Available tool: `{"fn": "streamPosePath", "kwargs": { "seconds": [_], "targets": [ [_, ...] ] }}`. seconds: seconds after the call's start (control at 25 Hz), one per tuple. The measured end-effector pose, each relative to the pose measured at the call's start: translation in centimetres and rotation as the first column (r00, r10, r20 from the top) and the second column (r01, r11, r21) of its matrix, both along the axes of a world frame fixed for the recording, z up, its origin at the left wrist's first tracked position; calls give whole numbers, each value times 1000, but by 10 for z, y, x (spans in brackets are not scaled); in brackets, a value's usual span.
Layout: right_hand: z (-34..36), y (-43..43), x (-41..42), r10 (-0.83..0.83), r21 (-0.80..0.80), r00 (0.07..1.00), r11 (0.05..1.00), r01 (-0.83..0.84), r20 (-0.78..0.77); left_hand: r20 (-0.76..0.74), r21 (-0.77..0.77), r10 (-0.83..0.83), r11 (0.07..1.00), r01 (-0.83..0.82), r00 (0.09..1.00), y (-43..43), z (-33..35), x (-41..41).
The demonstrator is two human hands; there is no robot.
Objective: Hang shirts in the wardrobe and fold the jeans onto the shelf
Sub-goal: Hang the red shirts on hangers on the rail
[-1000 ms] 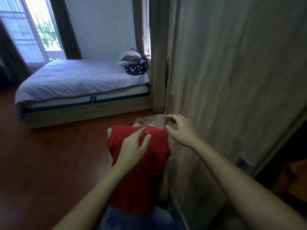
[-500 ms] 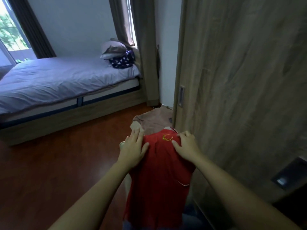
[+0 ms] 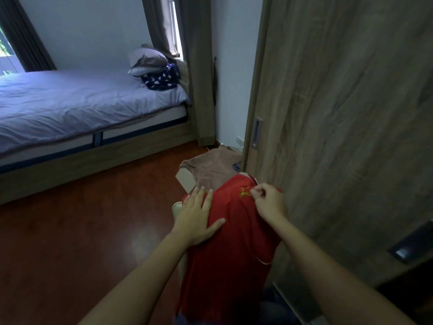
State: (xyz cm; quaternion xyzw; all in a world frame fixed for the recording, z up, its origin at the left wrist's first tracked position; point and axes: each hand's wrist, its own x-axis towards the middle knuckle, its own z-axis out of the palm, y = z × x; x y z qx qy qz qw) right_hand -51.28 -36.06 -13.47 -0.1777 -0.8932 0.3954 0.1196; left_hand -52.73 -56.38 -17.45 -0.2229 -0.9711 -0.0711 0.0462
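Note:
A red shirt with a small gold emblem lies draped over a pale stand in front of the wardrobe door. My left hand rests flat on its left side, fingers spread. My right hand pinches the fabric near the collar beside the emblem. A brown garment lies just beyond the red shirt. Blue denim shows beneath the shirt's lower edge, mostly hidden.
The wooden sliding wardrobe door with a recessed handle stands close on the right. A bed with pillows and a star-patterned cloth fills the left rear. Dark red wood floor lies between.
The view has swung right and closer to the wardrobe. My left hand has flattened on the shirt. My right hand has gone from resting on the shirt to pinching it near the collar.

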Motion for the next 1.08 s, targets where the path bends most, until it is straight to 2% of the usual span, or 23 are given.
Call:
{"fn": "streamPosePath", "kwargs": {
  "seconds": [0.08,0.12,0.24,0.36,0.48,0.6,0.72,0.8,0.88,1.0,1.08],
  "targets": [
    [22,1,2,-3,-125,997,992,-7,-74,44,-6,22,1000,-22,999,-5,8,-2],
    [38,0,3,-10,-204,993,979,-14,-117,75,43,43,998,-46,996,-8,12,-2],
    [73,5,5,-104,-459,980,888,16,-169,148,314,30,946,-76,988,-20,14,6],
    [103,16,17,-197,-673,934,738,-58,-297,111,560,21,824,-80,994,-20,19,18],
    [134,21,38,-213,-698,870,692,-187,-445,104,757,49,644,-111,993,3,50,23],
    [166,26,60,-242,-728,812,621,-291,-531,-22,828,-105,555,77,994,40,96,29],
    [201,38,90,-226,-739,783,550,-389,-580,-105,827,-328,496,265,939,83,139,41],
    [219,50,116,-207,-714,761,556,-426,-615,-75,882,-530,360,304,845,112,161,54],
    [230,62,140,-206,-684,748,602,-411,-631,-49,946,-656,211,245,753,139,178,71],
    [239,96,187,-263,-644,729,702,-305,-632,-190,927,-652,126,352,734,182,196,107],
    [239,122,222,-269,-585,727,780,-220,-632,-245,946,-602,21,322,760,206,207,128]
  ]
}}
